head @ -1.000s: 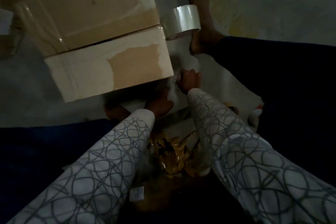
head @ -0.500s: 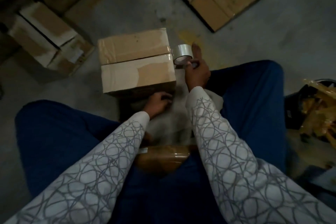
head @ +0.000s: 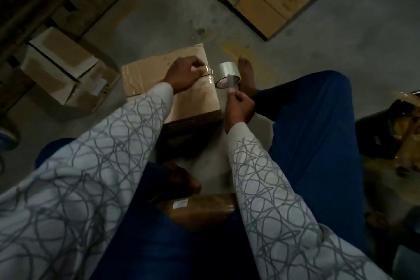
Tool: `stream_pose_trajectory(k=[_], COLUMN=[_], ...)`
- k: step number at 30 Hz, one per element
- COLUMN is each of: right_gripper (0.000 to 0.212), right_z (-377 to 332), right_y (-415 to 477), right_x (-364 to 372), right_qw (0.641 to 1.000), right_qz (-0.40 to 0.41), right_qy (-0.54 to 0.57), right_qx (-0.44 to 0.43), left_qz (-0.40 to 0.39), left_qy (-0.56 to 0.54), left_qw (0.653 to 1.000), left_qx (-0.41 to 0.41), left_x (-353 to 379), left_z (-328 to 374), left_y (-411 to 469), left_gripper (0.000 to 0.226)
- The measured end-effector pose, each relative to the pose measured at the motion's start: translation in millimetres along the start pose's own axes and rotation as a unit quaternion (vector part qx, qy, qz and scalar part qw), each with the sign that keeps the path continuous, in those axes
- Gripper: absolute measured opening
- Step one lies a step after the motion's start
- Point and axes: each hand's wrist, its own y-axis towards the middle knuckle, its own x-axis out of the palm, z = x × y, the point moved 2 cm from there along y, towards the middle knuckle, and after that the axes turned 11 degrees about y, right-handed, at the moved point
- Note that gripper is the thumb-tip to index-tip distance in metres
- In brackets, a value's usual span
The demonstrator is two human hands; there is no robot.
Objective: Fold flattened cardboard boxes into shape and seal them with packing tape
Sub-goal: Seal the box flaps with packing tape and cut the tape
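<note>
In the head view, the box (head: 172, 95) sits on the floor (head: 159, 18) at the middle of the frame, between the person's knees. The left hand (head: 185, 75) lies on the box top near its right edge, and its curled fingers (head: 196, 68) pinch down the clear tape (head: 210, 76) over the seam. The tape roll (head: 227, 73) hangs just beside that edge, touching nothing under it that I can make out. Just below it, the right hand (head: 241, 104) pinches a thin grey strip (head: 231, 82) between thumb and fingertips. Whether that is a tape tail or a cutter I cannot tell.

The main risk is probably the short stretch between box and roll. If the left hand lifts early, the tape may peel off the seam and the flaps may spring open. If the roll swings or drops, the span may twist and stick to itself. A crooked pull would likely lay the tape off the seam or crease it. The bare foot (head: 246, 75) just right of the roll could catch the sticky side. Dim light makes the clear tape's edge hard to find.
</note>
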Motion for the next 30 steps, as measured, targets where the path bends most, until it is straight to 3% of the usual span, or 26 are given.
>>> stream_pose_trajectory(k=[4, 8, 12, 17, 20, 30], right_gripper=[0.013, 0.012, 0.013, 0.012, 0.012, 0.015], right_z=[13, 21, 20, 22, 21, 20], right_y=[6, 11, 10, 16, 16, 17], right_x=[1, 7, 7, 8, 7, 6], right_qw=[0.996, 0.986, 0.973, 0.966, 0.963, 0.957], right_qz=[-0.005, -0.027, -0.030, -0.035, -0.041, -0.052], right_qy=[-0.081, -0.151, -0.198, -0.214, -0.216, -0.224], right_qx=[-0.027, -0.059, -0.110, -0.140, -0.158, -0.179], left_qz=[-0.085, -0.215, -0.333, -0.339, -0.311, -0.289], left_qy=[0.134, 0.277, 0.110, -0.008, -0.006, -0.072], left_qw=[0.984, 0.929, 0.931, 0.940, 0.949, 0.953], left_qx=[0.084, 0.117, 0.099, 0.045, 0.052, 0.060], left_x=[12, 27, 27, 39, 47, 46], left_z=[15, 24, 36, 29, 22, 23], left_y=[58, 98, 118, 121, 124, 118], left_gripper=[0.042, 0.057, 0.037, 0.025, 0.016, 0.025])
